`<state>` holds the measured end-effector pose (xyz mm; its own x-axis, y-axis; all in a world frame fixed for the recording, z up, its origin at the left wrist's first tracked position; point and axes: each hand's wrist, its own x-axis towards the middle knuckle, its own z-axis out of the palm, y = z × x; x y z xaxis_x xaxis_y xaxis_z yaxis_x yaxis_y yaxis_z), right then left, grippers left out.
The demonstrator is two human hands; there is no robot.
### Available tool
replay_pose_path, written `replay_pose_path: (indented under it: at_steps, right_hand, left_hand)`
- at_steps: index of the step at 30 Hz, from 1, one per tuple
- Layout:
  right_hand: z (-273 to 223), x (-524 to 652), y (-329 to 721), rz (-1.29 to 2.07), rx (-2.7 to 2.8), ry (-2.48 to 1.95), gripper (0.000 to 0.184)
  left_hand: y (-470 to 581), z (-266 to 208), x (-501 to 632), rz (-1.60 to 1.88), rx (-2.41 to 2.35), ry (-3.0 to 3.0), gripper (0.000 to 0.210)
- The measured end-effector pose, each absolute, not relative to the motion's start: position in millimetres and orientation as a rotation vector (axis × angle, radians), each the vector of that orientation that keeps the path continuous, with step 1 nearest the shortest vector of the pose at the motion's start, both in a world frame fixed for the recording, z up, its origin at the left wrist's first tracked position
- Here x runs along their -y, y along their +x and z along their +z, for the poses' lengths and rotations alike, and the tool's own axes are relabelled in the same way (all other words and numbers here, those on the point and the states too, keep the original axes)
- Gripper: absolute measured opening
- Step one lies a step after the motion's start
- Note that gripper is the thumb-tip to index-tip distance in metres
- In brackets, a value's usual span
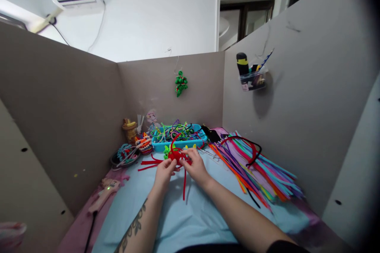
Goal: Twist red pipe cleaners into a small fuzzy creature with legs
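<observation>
Both my hands hold a red pipe-cleaner shape (177, 154) above the light blue mat (190, 213). My left hand (164, 173) pinches its lower left side. On its right side, my right hand (196, 167) grips it with the fingers closed. One red strand (184, 185) hangs straight down between my hands, and more red strands (149, 163) lie on the mat to the left. A small green piece (166, 151) sits just behind the shape.
A blue tray (178, 143) of tangled pipe cleaners stands behind. Several coloured pipe cleaners (255, 170) fan out at right under a red-black headband (251, 146). A glue gun (103, 193) lies at left. Grey partition walls enclose the desk; a green ornament (181, 83) hangs at back.
</observation>
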<state>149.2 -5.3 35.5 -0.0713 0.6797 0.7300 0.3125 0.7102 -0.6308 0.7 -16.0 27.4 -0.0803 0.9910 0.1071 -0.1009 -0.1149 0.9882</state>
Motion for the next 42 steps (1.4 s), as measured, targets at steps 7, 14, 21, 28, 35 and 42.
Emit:
replay_pose_path:
  at_steps: [7, 14, 21, 28, 35, 42]
  right_hand:
    - [34, 1, 150, 0.469, 1.614, -0.828, 0.021]
    - [32, -1, 149, 0.42, 1.589, -0.805, 0.02]
    - [29, -5, 151, 0.357, 1.627, -0.851, 0.009]
    - [32, -5, 154, 0.394, 1.663, -0.863, 0.005]
    - [33, -6, 152, 0.385, 1.684, -0.869, 0.004]
    - [28, -13, 158, 0.442, 1.74, -0.746, 0.037]
  left_hand:
    - [3, 26, 18, 1.338, -1.083, 1.312, 0.034]
    - [1, 22, 16, 1.316, -1.067, 1.314, 0.036]
    - [2, 24, 18, 1.306, -1.046, 1.306, 0.036]
    - [1, 24, 19, 1.296, -1.057, 1.307, 0.034]
    - [5, 28, 21, 1.304, -1.065, 1.313, 0.034]
    - [-2, 25, 11, 1.462, -1.057, 1.034, 0.041]
